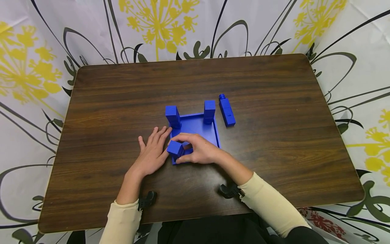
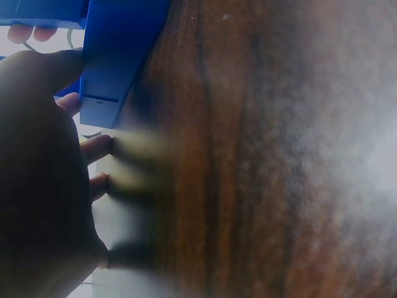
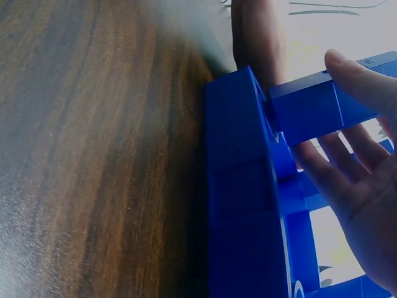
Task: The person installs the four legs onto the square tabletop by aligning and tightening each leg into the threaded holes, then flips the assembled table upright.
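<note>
A shallow square blue tray-like base (image 1: 198, 127) lies on the table with its rim up. Two square blue legs, a left one (image 1: 173, 117) and a right one (image 1: 209, 112), stand upright at its far corners. My right hand (image 1: 202, 149) grips a third blue leg (image 3: 310, 108) between thumb and fingers, over the near left corner. That leg leans slightly, its lower end close to the corner. My left hand (image 1: 152, 154) is spread flat, fingers straight, along the base's left side; in the left wrist view its fingertips rest by the side wall (image 2: 124, 49).
Another blue leg (image 1: 227, 111) lies on its side right of the base, its round threaded end pointing away. Everything sits on a dark wood-grain table (image 1: 274, 135). Behind and at the sides hangs a white floral cloth (image 1: 268, 23).
</note>
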Available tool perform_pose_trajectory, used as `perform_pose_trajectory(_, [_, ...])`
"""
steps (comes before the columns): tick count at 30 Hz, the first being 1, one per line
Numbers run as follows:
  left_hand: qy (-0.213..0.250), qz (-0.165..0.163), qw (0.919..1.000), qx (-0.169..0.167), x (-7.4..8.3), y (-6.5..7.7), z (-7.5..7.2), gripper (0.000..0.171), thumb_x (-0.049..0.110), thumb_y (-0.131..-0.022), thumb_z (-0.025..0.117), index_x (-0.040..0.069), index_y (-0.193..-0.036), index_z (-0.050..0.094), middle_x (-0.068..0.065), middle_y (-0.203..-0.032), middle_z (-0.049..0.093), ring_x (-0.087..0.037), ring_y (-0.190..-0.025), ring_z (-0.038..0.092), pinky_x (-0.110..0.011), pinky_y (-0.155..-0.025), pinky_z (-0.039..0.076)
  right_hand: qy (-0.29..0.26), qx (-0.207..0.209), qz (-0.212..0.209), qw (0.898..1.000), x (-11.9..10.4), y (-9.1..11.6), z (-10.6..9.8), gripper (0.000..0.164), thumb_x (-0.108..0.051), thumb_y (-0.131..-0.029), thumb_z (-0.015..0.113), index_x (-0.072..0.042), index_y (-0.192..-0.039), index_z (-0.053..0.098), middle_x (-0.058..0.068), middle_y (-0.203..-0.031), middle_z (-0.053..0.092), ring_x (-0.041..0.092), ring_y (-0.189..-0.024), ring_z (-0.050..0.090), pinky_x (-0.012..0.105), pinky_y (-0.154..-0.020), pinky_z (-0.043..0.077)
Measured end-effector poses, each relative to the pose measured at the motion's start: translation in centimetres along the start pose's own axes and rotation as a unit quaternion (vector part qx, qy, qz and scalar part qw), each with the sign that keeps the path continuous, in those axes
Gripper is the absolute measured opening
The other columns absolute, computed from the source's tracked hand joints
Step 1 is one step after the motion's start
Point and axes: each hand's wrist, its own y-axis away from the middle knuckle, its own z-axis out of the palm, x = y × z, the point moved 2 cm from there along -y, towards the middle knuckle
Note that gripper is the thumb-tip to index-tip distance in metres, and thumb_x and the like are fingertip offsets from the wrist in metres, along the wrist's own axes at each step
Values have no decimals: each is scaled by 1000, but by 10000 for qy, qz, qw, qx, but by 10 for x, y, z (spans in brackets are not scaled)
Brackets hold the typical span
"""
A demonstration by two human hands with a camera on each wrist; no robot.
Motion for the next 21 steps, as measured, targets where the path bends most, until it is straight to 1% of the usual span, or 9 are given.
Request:
perform_pose_trajectory(5, [-19, -38, 10000, -31, 0, 0, 1, 62, 52, -104, 31, 30, -159, 11, -6, -163, 13, -30, -149, -3, -72, -102, -13, 232, 211, -70, 9995, 0, -1, 2, 51, -16, -78, 85, -10, -122, 61, -1, -115, 61, 10, -106, 57, 24, -86, 51])
perform_pose_trajectory(9, [-8, -31, 10000, -37, -1, 0, 1, 62, 51, -104, 32, 30, -159, 11, -6, -163, 13, -30, -149, -3, -72, -102, -14, 511, 444, -150, 9976, 1, -1, 6, 48, -19, -76, 87, -12, -117, 63, -3, -111, 60, 9, -102, 57, 23, -82, 52])
perform_pose_trajectory(12, [3, 10, 10000, -16, -2, 0, 1, 62, 49, -104, 33, 30, -159, 11, -7, -163, 13, -31, -149, -2, -73, -102, -13, 921, 637, -239, 9934, 0, -1, 9, 45, -22, -76, 87, -13, -113, 64, -3, -108, 60, 8, -96, 58, 23, -78, 52])
perform_pose_trajectory(16, [30, 48, 10000, -6, -2, -1, 1, 62, 49, -104, 33, 29, -159, 11, -7, -163, 13, -32, -149, -2, -73, -101, -14, 1451, 845, -278, 9854, 0, -2, 12, 43, -29, -76, 87, -16, -109, 64, -4, -105, 60, 7, -88, 57, 25, -74, 51])
perform_pose_trajectory(21, [33, 41, 10000, -11, -2, -1, 1, 62, 51, -104, 32, 30, -159, 11, -6, -163, 12, -31, -149, -3, -73, -101, -14, 1790, 989, -244, 9786, 0, -1, 14, 45, -34, -76, 86, -18, -110, 62, -7, -104, 60, 7, -86, 55, 27, -74, 48])
